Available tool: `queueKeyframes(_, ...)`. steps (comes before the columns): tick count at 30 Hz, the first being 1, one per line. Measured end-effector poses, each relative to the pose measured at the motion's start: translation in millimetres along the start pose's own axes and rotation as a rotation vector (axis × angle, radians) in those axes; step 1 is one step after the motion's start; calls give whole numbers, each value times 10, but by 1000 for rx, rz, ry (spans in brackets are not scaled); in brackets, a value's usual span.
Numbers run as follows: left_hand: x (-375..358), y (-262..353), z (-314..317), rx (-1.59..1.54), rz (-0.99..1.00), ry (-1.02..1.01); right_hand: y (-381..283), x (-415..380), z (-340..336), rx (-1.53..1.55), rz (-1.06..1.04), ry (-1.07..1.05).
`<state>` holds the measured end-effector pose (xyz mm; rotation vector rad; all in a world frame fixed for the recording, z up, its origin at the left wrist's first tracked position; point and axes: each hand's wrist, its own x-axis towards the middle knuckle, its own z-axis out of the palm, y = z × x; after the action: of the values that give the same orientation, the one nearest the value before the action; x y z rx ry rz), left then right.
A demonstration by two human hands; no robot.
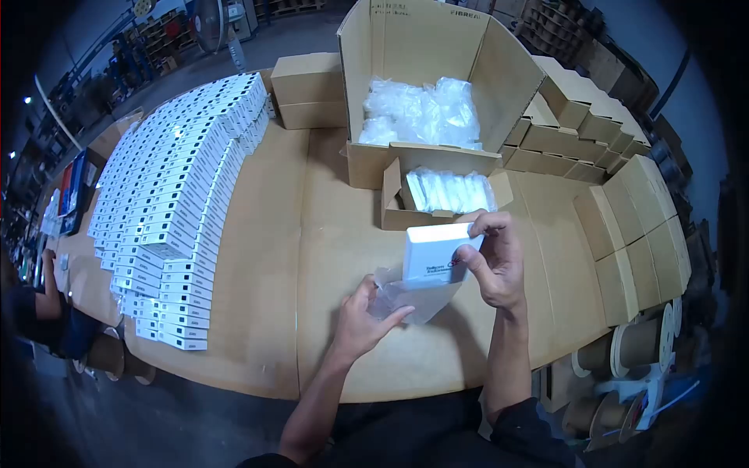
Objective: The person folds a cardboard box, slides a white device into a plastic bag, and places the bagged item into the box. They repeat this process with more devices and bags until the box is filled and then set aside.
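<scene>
A white box [438, 251] with dark printing on its front stands tilted above the table, its lower part inside a clear plastic bag [421, 300]. My right hand [498, 261] grips the box's upper right corner between thumb and fingers. On the other side, my left hand [365, 321] pinches the left edge of the bag. Just behind them sits an open small carton [396, 204] with a row of bagged white items [449, 191] in it.
Stacked white boxes [183, 195] fill the table's left side. A large open carton [421, 39] holds clear plastic bags [421, 109]. Closed brown cartons [308, 90] stand behind, with more cartons [636, 226] along the right. Another person's arm [51, 288] shows at far left.
</scene>
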<state>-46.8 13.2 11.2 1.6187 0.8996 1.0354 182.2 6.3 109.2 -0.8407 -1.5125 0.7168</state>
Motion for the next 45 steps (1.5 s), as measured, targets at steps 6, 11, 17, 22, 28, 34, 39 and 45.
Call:
queueKeyframes(6, -12, 30, 0, -13, -16, -3, 14, 33, 151, 3, 145, 44)
queueKeyframes(11, -61, 33, 31, -258, -79, 28, 27, 105, 249, -157, 300, 54)
queueKeyframes(17, -99, -183, 64, -595, -255, 178, 180, 10, 327, 135, 423, 158)
queueKeyframes(22, -87, -276, 93, -645, -223, 272, 359, -575, 349, 274, 609, 215)
queueKeyframes(28, -53, -367, 47, -320, -123, 239, 313, -657, 535, 170, 555, 331)
queueKeyframes(34, 11, -196, -56, -232, -1, 111, 354, -685, 489, 235, 418, 296)
queueKeyframes(39, 8, -137, -65, -279, -13, 47, 399, -712, 481, 236, 332, 275)
queueKeyframes(45, 0, -293, 33, -313, -19, 114, 512, -693, 509, 425, 312, 365)
